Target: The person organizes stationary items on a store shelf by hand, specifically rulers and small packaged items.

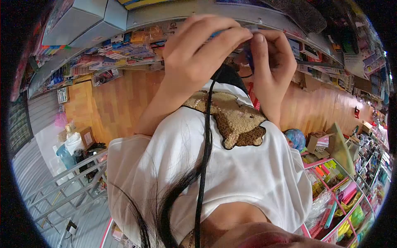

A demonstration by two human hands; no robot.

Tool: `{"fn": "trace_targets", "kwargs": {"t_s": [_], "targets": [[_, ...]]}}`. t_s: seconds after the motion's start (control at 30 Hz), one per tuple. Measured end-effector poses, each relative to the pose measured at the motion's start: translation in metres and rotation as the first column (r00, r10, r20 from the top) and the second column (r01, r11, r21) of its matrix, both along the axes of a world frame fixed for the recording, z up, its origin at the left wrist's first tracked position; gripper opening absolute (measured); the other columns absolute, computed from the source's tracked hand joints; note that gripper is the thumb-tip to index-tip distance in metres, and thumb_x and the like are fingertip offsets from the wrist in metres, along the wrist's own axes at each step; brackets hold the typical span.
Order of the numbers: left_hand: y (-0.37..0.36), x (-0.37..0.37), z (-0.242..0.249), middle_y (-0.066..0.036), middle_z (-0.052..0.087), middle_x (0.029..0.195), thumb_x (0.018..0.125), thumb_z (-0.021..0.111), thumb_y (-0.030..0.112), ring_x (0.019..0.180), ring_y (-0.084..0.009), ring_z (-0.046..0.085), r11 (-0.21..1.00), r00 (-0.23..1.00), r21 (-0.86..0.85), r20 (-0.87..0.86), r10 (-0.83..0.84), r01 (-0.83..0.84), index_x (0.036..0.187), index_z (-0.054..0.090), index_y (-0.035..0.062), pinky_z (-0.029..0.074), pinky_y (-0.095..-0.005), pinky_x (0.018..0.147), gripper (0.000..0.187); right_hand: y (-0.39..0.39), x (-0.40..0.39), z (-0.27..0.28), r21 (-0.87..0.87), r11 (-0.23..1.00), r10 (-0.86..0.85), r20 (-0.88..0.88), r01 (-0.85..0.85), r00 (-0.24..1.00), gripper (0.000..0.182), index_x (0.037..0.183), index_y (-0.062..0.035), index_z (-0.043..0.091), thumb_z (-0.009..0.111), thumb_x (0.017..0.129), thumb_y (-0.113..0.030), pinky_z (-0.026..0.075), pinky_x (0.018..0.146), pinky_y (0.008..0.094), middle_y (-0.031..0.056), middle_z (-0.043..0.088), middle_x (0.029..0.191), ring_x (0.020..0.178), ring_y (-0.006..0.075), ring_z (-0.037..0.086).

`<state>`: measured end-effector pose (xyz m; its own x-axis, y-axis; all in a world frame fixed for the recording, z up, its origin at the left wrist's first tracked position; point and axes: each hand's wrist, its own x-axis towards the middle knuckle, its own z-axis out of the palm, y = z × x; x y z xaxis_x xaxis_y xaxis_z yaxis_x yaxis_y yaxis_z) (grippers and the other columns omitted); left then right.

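Note:
Both hands meet at the top middle, fingertips pressed together in front of a shelf. My left hand [198,49] is closed in a pinch, its fingers pointing right. My right hand [273,62] pinches from the other side, thumb upright and index finger bent. Between the fingertips shows a small pale, see-through bit [253,29]. A dark blue piece [249,59] peeks out beside the right thumb. What these belong to is mostly hidden by the fingers, and I cannot tell its kind.
Shelves of packaged goods [111,53] run across the front, with a pale box [84,22] at upper left. A metal rack [70,186] stands at lower left. Pink-edged bins [335,194] of colourful goods are at lower right. A black cord [206,124] hangs over my white shirt [248,173].

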<state>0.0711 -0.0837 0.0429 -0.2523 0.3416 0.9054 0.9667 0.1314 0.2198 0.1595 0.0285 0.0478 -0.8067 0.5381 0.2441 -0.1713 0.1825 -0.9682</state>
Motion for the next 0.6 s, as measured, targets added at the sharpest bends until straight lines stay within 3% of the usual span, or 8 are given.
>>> {"fn": "trace_targets", "kwargs": {"t_s": [0.1, 0.23, 0.27, 0.3, 0.37, 0.47, 0.57, 0.6], "targets": [[0.003, -0.001, -0.004, -0.006, 0.063, 0.079, 0.065, 0.072, 0.0, 0.071, -0.0192, 0.06, 1.0, 1.0, 0.018, 0.023, -0.008, 0.008, 0.081, 0.065, 0.003, 0.049, -0.0267, 0.064, 0.018, 0.003, -0.002, -0.003, 0.072, 0.997, -0.031, 0.008, 0.031, 0.999, 0.012, 0.082, 0.0032, 0.056, 0.053, 0.086, -0.007, 0.042, 0.05, 0.02, 0.0043, 0.059, 0.066, 0.057, 0.0055, 0.053], [0.001, -0.001, -0.004, -0.003, 0.062, 0.079, 0.066, 0.071, 0.004, 0.071, -0.0151, 0.059, 0.977, 0.932, 0.199, 0.363, 0.001, -0.078, 0.078, 0.063, 0.0042, 0.047, -0.0245, 0.062, 0.015, 0.005, 0.0, -0.001, -0.091, 0.995, 0.036, 0.041, -0.032, 0.999, 0.013, 0.086, 0.0015, 0.054, 0.052, 0.088, -0.011, 0.043, 0.047, 0.0211, 0.0039, 0.059, 0.068, 0.057, 0.0069, 0.054], [-0.008, -0.009, -0.006, -0.006, 0.063, 0.081, 0.075, 0.066, -0.002, 0.074, -0.0122, 0.059, 0.964, 0.912, 0.254, 0.409, -0.035, -0.077, 0.082, 0.061, -0.0008, 0.047, -0.0241, 0.066, 0.008, 0.006, 0.0, 0.001, -0.145, 0.989, 0.041, 0.031, -0.036, 0.999, 0.013, 0.088, 0.001, 0.054, 0.052, 0.088, -0.012, 0.043, 0.046, 0.0214, 0.0038, 0.059, 0.069, 0.057, 0.0072, 0.054], [-0.015, -0.015, -0.003, -0.006, 0.063, 0.081, 0.075, 0.066, -0.002, 0.075, -0.013, 0.059, 0.95, 0.901, 0.225, 0.42, 0.107, -0.217, 0.081, 0.061, -0.0014, 0.047, -0.0234, 0.068, 0.007, 0.008, 0.001, 0.002, -0.198, 0.979, 0.047, 0.021, -0.042, 0.999, 0.013, 0.089, 0.0005, 0.053, 0.051, 0.089, -0.013, 0.043, 0.045, 0.0217, 0.0038, 0.058, 0.069, 0.057, 0.0076, 0.054], [-0.029, -0.028, -0.002, -0.006, 0.064, 0.082, 0.074, 0.066, -0.003, 0.077, -0.0148, 0.06, 0.973, 0.867, 0.193, 0.499, 0.015, -0.128, 0.084, 0.063, -0.002, 0.047, -0.0243, 0.07, 0.01, 0.012, 0.001, 0.002, -0.268, 0.957, 0.121, 0.039, -0.107, 0.992, 0.015, 0.096, -0.0012, 0.05, 0.051, 0.088, -0.014, 0.039, 0.04, 0.022, 0.0052, 0.057, 0.07, 0.053, 0.0094, 0.053], [-0.031, -0.031, -0.001, -0.008, 0.064, 0.088, 0.074, 0.065, -0.003, 0.08, -0.016, 0.06, 0.998, 0.899, -0.046, 0.434, 0.065, -0.05, 0.087, 0.064, -0.0016, 0.048, -0.0253, 0.07, 0.013, 0.015, 0.002, 0.01, -0.569, 0.775, 0.328, -0.012, -0.276, 0.945, 0.018, 0.101, -0.0032, 0.047, 0.052, 0.087, -0.014, 0.036, 0.038, 0.0222, 0.0058, 0.054, 0.069, 0.051, 0.0107, 0.05], [-0.018, -0.017, 0.012, -0.01, 0.063, 0.097, 0.074, 0.064, -0.002, 0.087, -0.0174, 0.059, 0.956, 0.721, 0.086, 0.638, -0.27, 0.282, 0.091, 0.065, -0.0005, 0.046, -0.0262, 0.074, 0.017, 0.03, -0.001, 0.004, -0.739, 0.462, 0.558, -0.186, -0.489, 0.809, 0.021, 0.104, -0.0051, 0.045, 0.053, 0.086, -0.014, 0.034, 0.037, 0.0232, 0.0069, 0.053, 0.071, 0.051, 0.012, 0.048], [-0.014, -0.018, 0.009, -0.012, 0.061, 0.098, 0.076, 0.063, 0.0, 0.093, -0.0184, 0.057, 0.925, 0.767, 0.047, 0.544, -0.34, 0.376, 0.089, 0.064, -0.0009, 0.045, -0.0275, 0.077, 0.013, 0.029, -0.003, 0.006, -0.766, 0.394, 0.579, -0.223, -0.508, 0.785, 0.021, 0.104, -0.0053, 0.045, 0.052, 0.086, -0.014, 0.034, 0.037, 0.024, 0.0073, 0.052, 0.071, 0.052, 0.0122, 0.048]]}}
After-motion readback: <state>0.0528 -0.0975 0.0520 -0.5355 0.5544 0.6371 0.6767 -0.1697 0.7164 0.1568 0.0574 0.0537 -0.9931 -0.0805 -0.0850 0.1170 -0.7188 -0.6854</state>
